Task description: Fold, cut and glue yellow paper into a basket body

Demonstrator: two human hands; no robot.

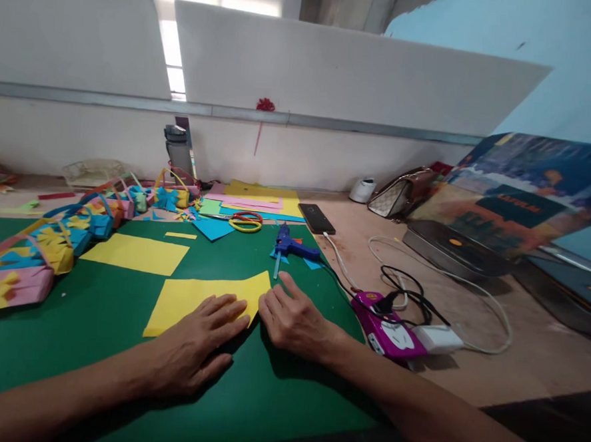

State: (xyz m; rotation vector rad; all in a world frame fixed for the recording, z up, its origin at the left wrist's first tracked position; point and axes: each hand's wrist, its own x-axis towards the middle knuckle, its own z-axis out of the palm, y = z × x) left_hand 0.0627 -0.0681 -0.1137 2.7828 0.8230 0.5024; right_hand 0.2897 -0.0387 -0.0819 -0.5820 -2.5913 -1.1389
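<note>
A sheet of yellow paper (pixel 190 301) lies on the green mat (pixel 114 397) in front of me, its right end lifted in a fold. My left hand (pixel 198 345) rests flat on the sheet's lower right part, fingers stretched out. At the right edge, my right hand (pixel 290 314) has its fingers curled and pinches the paper's end. Just beyond that hand is a blue glue gun (pixel 294 246) with a glue stick in its back. A second yellow sheet (pixel 136 253) lies farther off to the left.
Small paper baskets (pixel 82 228) with paper flowers line the left side. Scissors (pixel 246 221), coloured paper sheets (pixel 267 199) and a phone (pixel 317 218) lie at the back. A purple power strip (pixel 389 327) with tangled cables sits right, near my right forearm.
</note>
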